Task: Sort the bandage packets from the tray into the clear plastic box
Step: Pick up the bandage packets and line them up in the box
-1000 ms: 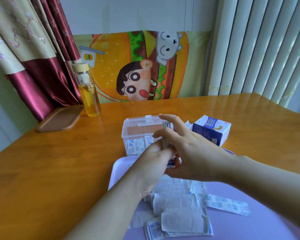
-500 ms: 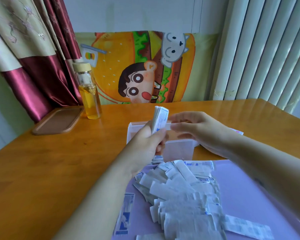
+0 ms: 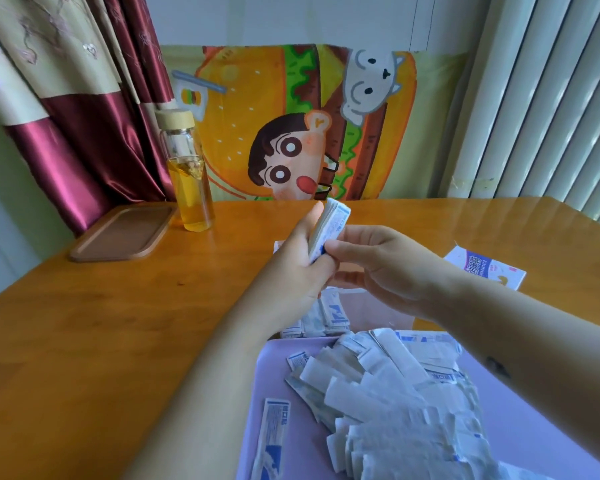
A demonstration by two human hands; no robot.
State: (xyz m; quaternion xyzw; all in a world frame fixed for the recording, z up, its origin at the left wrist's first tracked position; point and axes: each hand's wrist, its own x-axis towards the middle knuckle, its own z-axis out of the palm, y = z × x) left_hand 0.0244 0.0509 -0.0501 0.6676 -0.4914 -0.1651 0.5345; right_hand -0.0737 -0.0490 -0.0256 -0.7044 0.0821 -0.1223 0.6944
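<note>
Bandage packets (image 3: 395, 403) heaped on tray (image 3: 278, 372); clear box (image 3: 378, 306) behind; bottle (image 3: 189, 174), dish (image 3: 122, 233) far left; carton (image 3: 485, 268) right.

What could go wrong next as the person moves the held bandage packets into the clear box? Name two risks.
1. The stack of packets, on end, is gripped by the left hand and pinched low by the right hand; it may fan out and spill past the clear plastic box.
2. One loose packet lies at the left edge of the tray and could slide off or be missed.
</note>
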